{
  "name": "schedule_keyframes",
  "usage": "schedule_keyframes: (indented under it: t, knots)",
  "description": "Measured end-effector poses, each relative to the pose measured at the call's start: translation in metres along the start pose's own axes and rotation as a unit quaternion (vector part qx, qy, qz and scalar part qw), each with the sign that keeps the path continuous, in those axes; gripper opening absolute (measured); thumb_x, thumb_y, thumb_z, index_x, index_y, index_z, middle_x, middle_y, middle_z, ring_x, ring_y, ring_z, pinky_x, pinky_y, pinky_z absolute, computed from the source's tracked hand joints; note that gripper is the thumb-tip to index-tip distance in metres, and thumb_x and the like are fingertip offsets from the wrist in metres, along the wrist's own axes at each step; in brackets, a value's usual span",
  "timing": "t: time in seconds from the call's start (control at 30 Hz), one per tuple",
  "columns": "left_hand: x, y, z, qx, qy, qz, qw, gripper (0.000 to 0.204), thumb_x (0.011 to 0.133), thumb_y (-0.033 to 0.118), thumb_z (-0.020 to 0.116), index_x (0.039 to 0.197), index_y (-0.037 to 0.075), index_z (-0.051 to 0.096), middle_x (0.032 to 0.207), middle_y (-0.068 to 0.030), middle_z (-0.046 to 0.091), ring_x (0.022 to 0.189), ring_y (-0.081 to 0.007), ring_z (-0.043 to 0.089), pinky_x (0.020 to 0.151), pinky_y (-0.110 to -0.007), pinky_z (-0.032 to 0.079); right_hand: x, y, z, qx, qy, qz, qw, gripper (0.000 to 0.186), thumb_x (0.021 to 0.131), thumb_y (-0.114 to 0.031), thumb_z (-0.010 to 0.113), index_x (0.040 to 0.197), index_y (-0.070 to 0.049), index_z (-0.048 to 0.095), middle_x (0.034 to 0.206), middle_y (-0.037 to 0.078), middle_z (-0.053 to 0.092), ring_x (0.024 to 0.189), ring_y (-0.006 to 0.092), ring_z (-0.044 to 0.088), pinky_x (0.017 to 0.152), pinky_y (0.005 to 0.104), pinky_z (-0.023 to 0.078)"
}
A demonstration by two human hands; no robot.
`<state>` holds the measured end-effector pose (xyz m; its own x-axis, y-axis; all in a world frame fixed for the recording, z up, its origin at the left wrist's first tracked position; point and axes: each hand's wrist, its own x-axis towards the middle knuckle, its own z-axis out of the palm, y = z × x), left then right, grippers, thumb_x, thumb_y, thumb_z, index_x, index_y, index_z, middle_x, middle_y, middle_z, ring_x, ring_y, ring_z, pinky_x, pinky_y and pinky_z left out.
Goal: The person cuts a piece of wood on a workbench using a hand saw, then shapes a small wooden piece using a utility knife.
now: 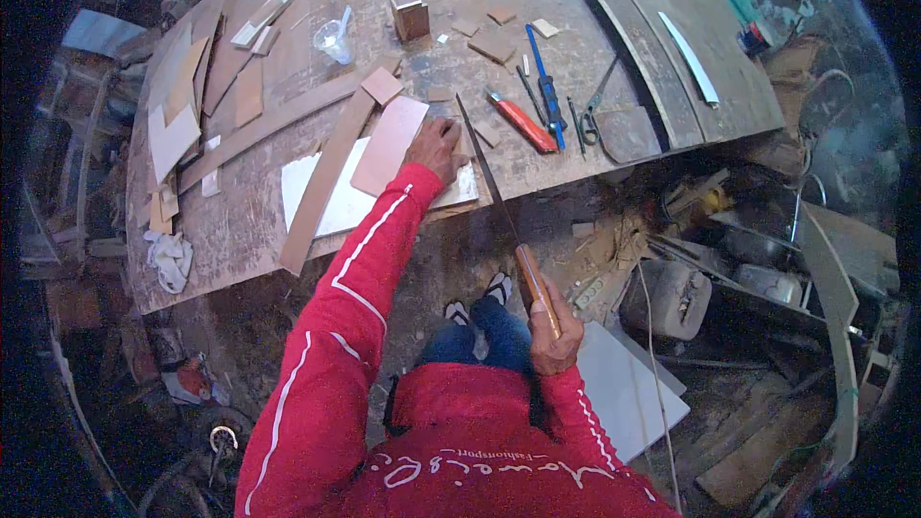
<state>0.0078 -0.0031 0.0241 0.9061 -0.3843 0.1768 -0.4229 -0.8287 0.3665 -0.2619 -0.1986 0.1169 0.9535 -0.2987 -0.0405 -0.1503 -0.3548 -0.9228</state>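
Observation:
My right hand (pixel 556 331) is wrapped round the wooden handle of a handsaw (pixel 495 182), low in front of the table. Its long, narrow dark blade slants up over the table's front edge, the tip pointing away from me. Just left of the blade, my left hand (pixel 436 146) presses down with curled fingers; what lies under them is hidden. Beside it are a pinkish flat board (pixel 389 149) and a white sheet (pixel 336 182) underneath. A long brown wood strip (pixel 331 168) lies across the sheet, with a small pink square (pixel 382 86) at its far end.
Right of the saw lie a red-handled cutter (pixel 523 123), a blue caliper (pixel 547 86) and scissors (pixel 597 105). Farther back are a small wooden block (pixel 410 14) and a plastic cup (pixel 332 42). Wood offcuts (pixel 177 139) cover the left side. A jerrycan (pixel 667 299) stands below right.

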Motion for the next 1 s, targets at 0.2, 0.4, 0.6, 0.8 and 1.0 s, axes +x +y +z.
schedule_keyframes:
  t: [0.2, 0.4, 0.6, 0.8, 1.0]
  knots:
    - [-0.003, -0.008, 0.006, -0.003, 0.008, 0.023, 1.000, 0.060, 0.073, 0.036, 0.075, 0.121, 0.004, 0.061, 0.127, -0.0166, 0.053, 0.119, -0.0348, 0.049, 0.099, -0.041, 0.045, -0.034, -0.001, -0.005, 0.008, 0.004, 0.011, 1.000, 0.044, 0.093, -0.022, 0.053, 0.130, 0.002, 0.055, 0.073, 0.007, 0.062, 0.058, 0.0112, 0.054, 0.055, 0.0262, 0.045]
    - [-0.003, -0.011, 0.007, 0.027, -0.021, 0.027, 0.999, 0.056, 0.078, 0.037, 0.070, 0.122, 0.004, 0.060, 0.132, -0.0152, 0.050, 0.122, -0.0375, 0.044, 0.102, -0.043, 0.043, -0.036, -0.012, 0.003, -0.011, 0.015, 0.026, 1.000, 0.041, 0.094, -0.021, 0.053, 0.128, 0.002, 0.056, 0.079, 0.008, 0.065, 0.061, 0.0117, 0.056, 0.057, 0.0271, 0.046]
    - [0.000, -0.009, 0.017, 0.036, -0.020, 0.045, 0.998, 0.053, 0.081, 0.038, 0.067, 0.121, 0.005, 0.060, 0.133, -0.0155, 0.049, 0.123, -0.0374, 0.043, 0.102, -0.044, 0.043, 0.035, -0.015, 0.050, -0.028, 0.043, -0.073, 0.996, 0.037, 0.096, -0.021, 0.051, 0.125, 0.001, 0.058, 0.086, 0.011, 0.067, 0.070, 0.0194, 0.062, 0.062, 0.0311, 0.049]
    - [-0.006, -0.015, 0.010, 0.045, 0.024, 0.057, 0.997, 0.043, 0.079, 0.032, 0.070, 0.107, 0.000, 0.064, 0.125, -0.0157, 0.052, 0.115, -0.0371, 0.046, 0.099, -0.043, 0.045, -0.041, -0.007, 0.017, -0.052, 0.032, -0.069, 0.996, 0.038, 0.097, -0.020, 0.050, 0.125, 0.005, 0.057, 0.078, 0.011, 0.064, 0.063, 0.0180, 0.058, 0.059, 0.0314, 0.047]
    - [-0.002, -0.006, 0.008, -0.010, 0.032, 0.086, 0.996, 0.039, 0.079, 0.030, 0.069, 0.102, -0.001, 0.065, 0.124, -0.0154, 0.052, 0.114, -0.0369, 0.046, 0.099, -0.043, 0.044, 0.022, -0.007, 0.047, -0.021, 0.044, -0.051, 0.998, 0.039, 0.096, -0.020, 0.051, 0.126, 0.004, 0.057, 0.078, 0.007, 0.063, 0.062, 0.0109, 0.054, 0.056, 0.0265, 0.044]
